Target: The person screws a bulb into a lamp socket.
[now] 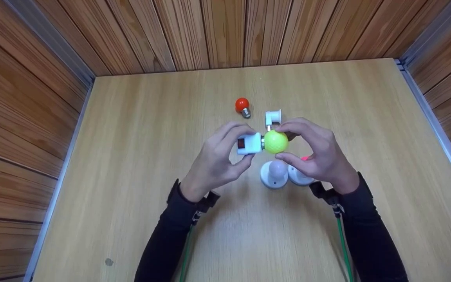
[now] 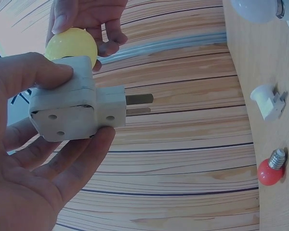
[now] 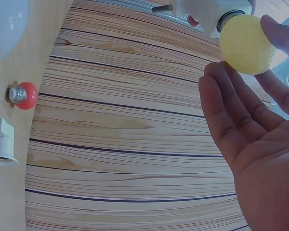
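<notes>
My left hand (image 1: 219,158) grips a white plug-in lamp socket (image 1: 253,143) between thumb and fingers, over the table. Two flat metal prongs (image 2: 139,99) stick out of the socket's side in the left wrist view, and a dark red switch (image 1: 241,143) shows in the head view. From the right, my right hand (image 1: 323,152) pinches a yellow light bulb (image 1: 276,141) by its round glass. The bulb's metal screw base (image 3: 229,19) sits at the socket's mouth, its lower part hidden inside. Both are held sideways, in line with each other.
Behind the hands, a red bulb (image 1: 242,105) and another white plug-in socket (image 1: 273,117) lie on the table (image 1: 151,137). Nearer stands a white bulb (image 1: 277,169) on a round base, beside a second round base (image 1: 300,179) partly under my right hand. Wood-panelled walls (image 1: 225,35) enclose the table.
</notes>
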`<state>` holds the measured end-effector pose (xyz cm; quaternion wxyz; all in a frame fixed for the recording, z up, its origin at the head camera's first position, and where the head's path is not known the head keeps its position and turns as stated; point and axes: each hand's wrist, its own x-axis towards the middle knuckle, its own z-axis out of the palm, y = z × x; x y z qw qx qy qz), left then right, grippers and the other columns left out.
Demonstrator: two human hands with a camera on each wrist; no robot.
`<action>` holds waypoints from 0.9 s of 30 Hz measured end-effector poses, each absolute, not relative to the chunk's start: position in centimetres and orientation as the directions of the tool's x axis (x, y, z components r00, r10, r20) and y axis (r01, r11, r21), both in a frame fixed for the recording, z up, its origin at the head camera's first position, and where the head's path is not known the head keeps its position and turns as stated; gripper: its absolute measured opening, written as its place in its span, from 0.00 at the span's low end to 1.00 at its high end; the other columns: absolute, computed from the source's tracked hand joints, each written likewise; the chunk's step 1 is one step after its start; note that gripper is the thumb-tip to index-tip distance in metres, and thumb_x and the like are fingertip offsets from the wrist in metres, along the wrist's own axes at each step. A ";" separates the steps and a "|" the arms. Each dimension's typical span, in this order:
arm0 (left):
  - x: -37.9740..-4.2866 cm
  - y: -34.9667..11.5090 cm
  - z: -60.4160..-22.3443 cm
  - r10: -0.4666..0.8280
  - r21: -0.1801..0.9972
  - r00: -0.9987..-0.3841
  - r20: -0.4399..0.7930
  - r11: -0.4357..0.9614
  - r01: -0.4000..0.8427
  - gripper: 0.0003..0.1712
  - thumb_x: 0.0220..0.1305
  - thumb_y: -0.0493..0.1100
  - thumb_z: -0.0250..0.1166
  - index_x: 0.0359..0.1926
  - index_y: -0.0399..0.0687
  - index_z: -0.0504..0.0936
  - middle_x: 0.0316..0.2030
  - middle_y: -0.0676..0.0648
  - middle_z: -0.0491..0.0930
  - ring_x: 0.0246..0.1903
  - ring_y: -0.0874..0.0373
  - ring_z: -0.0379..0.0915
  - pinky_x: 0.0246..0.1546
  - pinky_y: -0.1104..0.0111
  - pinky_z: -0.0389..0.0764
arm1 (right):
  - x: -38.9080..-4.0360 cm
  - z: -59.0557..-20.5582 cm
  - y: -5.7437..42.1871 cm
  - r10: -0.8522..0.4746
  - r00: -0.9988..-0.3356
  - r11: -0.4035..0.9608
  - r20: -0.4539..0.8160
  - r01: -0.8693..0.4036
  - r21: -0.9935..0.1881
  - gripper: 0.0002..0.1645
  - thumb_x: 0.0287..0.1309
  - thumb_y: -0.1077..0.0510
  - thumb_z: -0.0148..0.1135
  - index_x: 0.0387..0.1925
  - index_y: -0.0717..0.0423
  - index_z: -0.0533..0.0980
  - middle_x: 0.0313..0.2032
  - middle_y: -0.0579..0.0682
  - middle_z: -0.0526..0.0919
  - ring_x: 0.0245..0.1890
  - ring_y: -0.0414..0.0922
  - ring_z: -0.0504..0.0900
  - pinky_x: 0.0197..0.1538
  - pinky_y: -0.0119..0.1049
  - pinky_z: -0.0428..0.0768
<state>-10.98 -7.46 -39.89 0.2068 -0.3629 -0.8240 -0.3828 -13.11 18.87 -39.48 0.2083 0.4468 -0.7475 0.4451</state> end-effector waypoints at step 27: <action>-11.0 -7.4 -39.8 0.442 0.495 -0.654 0.613 0.430 0.755 0.25 0.63 0.36 0.74 0.60 0.37 0.78 0.54 0.43 0.83 0.48 0.55 0.81 0.51 0.72 0.87 | -13.0 -39.4 18.9 -0.499 -0.548 0.235 0.671 -0.831 -0.504 0.28 0.65 0.52 0.74 0.57 0.68 0.79 0.50 0.61 0.88 0.45 0.44 0.85 0.55 0.19 0.83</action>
